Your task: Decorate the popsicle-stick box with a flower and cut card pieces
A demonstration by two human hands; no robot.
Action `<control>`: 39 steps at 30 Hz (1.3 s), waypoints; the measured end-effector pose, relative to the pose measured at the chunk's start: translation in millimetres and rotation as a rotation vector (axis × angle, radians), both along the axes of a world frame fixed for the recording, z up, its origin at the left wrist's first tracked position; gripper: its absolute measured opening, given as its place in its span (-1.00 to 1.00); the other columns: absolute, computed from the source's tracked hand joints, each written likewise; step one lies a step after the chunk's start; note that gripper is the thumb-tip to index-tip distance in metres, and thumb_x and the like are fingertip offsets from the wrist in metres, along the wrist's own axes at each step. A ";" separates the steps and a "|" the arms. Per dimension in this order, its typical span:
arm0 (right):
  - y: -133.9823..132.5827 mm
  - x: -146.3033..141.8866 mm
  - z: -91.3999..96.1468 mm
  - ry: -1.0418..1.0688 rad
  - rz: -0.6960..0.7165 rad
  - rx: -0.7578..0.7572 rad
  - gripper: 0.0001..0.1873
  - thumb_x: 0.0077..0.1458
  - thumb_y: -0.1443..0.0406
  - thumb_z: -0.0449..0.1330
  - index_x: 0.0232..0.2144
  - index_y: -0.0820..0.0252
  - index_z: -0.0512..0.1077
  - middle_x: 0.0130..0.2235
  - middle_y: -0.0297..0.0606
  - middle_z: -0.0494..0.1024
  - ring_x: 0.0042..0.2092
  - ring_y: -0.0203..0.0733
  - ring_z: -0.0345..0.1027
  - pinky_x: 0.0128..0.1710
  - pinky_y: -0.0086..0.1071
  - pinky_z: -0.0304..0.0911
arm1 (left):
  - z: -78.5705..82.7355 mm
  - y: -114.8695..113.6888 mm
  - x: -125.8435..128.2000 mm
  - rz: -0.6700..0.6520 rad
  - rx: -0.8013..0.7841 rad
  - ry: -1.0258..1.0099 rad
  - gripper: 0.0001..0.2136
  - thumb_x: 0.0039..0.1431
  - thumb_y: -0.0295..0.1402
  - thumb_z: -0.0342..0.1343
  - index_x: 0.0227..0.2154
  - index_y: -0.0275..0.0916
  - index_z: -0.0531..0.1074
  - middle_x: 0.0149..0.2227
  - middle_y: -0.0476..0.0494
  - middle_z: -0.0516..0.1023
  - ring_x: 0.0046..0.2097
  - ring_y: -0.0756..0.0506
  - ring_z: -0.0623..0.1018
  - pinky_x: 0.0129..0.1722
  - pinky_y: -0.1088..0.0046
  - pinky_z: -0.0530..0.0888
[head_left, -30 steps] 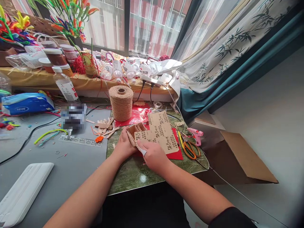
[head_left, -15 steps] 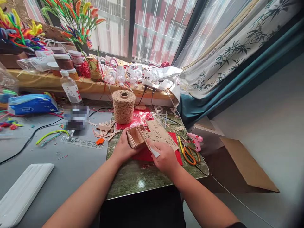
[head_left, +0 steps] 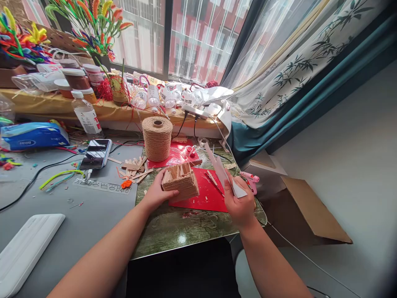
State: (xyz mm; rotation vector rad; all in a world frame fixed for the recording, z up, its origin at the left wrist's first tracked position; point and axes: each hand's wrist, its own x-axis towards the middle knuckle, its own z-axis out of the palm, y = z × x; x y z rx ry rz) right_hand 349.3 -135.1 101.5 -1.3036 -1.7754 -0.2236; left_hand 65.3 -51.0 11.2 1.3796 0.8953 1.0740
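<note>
My left hand point(head_left: 153, 193) grips a small box point(head_left: 183, 189) wrapped in tan twine, fingers behind it and thumb along its near side. The box is tilted above the table, and thin upright pieces show inside its open top. To its right, my right hand point(head_left: 241, 207) is closed round a pale, flat piece of cardboard point(head_left: 219, 170), held on edge and apart from the box. A second white flap shows by the thumb. Beneath both hands lies a red sheet point(head_left: 201, 203) with small scraps and a thin stick on it.
A large twine spool point(head_left: 157, 142) stands behind the box, with wooden craft sticks point(head_left: 133, 167) to its left. A pink glue gun point(head_left: 251, 179) sits by the right edge. Further left are a phone point(head_left: 96, 154), a bottle point(head_left: 87, 118) and a tissue pack point(head_left: 34, 136).
My right hand has moved right, away from the box, turning the cardboard on edge. The box has turned in my left hand so its twine side shows. The view has shifted slightly.
</note>
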 end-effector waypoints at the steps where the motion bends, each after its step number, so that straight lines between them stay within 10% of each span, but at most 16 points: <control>1: -0.3 -0.6 -1.9 -0.001 0.013 -0.011 -0.55 0.40 0.31 0.09 0.28 0.17 0.40 -0.37 -0.24 0.43 -0.36 -0.15 0.37 -0.26 -0.20 0.46 | 0.2 -0.3 -0.2 0.001 -0.005 -0.005 -0.04 -0.13 -0.16 0.46 0.33 -0.19 0.14 0.32 -0.37 0.36 0.32 -0.38 0.40 0.30 0.02 0.37; 20: -2.2 -43.0 -18.9 0.164 0.077 -0.004 -0.63 0.37 0.36 0.12 0.17 0.20 0.48 -0.35 -0.22 0.48 -0.36 -0.15 0.43 -0.29 -0.21 0.49 | -11.4 -4.1 -10.1 -0.325 -0.414 -0.394 -0.27 -0.06 -0.01 0.29 0.18 -0.24 0.45 0.11 -0.38 0.60 0.20 -0.52 0.52 0.16 -0.19 0.47; 39: 15.6 -74.4 -36.4 0.335 0.079 0.101 -0.69 0.38 0.32 0.13 0.09 0.21 0.53 -0.17 -0.06 0.62 -0.18 -0.03 0.55 -0.14 -0.11 0.52 | 5.5 -3.8 -1.3 -0.389 -0.365 -0.470 -0.35 0.13 -0.14 0.22 0.28 -0.21 0.33 0.25 -0.33 0.49 0.31 -0.45 0.42 0.24 -0.08 0.39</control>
